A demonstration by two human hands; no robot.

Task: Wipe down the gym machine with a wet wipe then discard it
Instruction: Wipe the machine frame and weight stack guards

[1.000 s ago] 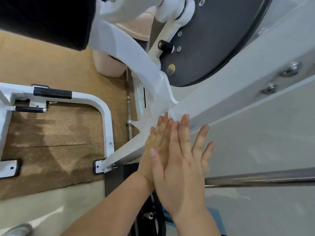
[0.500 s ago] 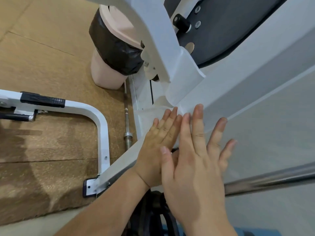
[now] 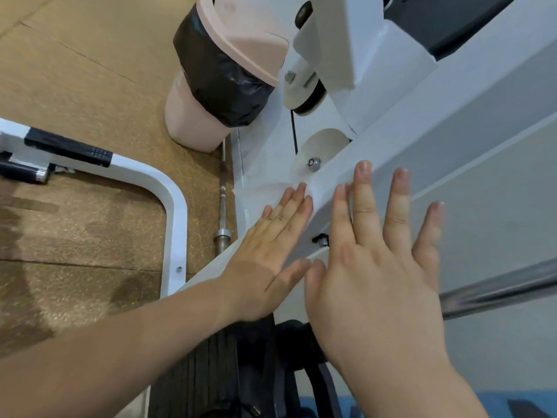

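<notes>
Mid-wipe on frame beam, discard not yet done.
L hand [image 3: 265, 260] flat, fingers straight, pressing wet wipe [image 3: 259, 197] onto the white gym machine [image 3: 422, 140] near the lower joint, nothing gripped. R hand [image 3: 376, 285] also flat, fingers spread on the beam just beside it, holding nothing. Looks like wiping is underway; how much of the machine is cleaned I can't tell. Wipe has yet to go in the pink bin [image 3: 193, 116] w/ black liner, near behind.

**Surface Finish Findings**

Gym machine frame [image 3: 391, 152]: white painted metal, smooth, semi-gloss. Wet wipe [image 3: 259, 196]: thin white sheet, matt. Guide bar [image 3: 497, 288]: polished chrome metal. Floor [image 3: 90, 86]: brown, granular, cork-like, rough. Bin [image 3: 193, 116]: pink matt plastic. Bin liner [image 3: 217, 76]: black glossy plastic film, crinkled. Tread strip [image 3: 67, 147]: black, textured.
</notes>
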